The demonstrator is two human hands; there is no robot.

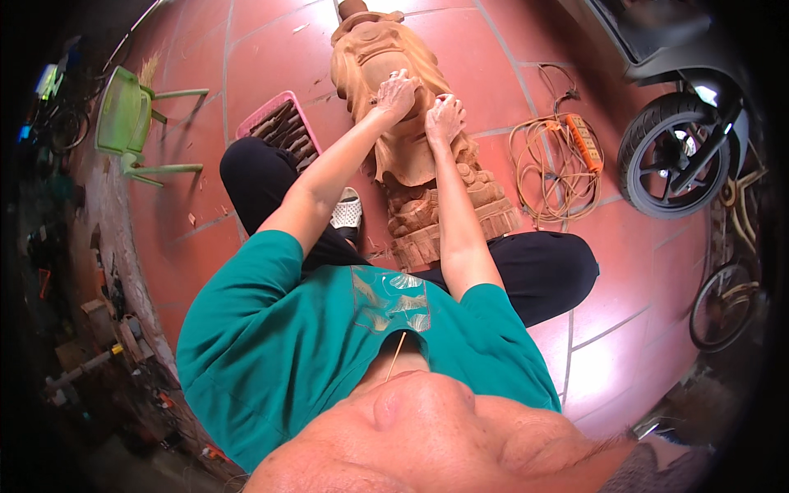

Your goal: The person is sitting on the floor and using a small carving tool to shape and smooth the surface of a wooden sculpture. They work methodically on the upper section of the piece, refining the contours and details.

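A large carved wooden statue (386, 57) lies on the red tiled floor (271, 41) between my legs, its stepped base (460, 218) toward me. My left hand (397, 92) presses on the statue's middle with bent fingers. Just to its right, my right hand (445, 115) rests on the same carved surface, fingers curled against the wood. Whether either hand holds a small thing under its fingers is hidden. I sit in black trousers and a teal shirt, and a thin stick (396, 355) hangs from my mouth.
A pink tray of carving tools (279, 127) lies left of the statue, with a tipped green plastic chair (123, 115) farther left. A coiled orange cord with a power strip (567, 156), a motorbike wheel (670, 156) and a bicycle wheel (723, 304) are on the right.
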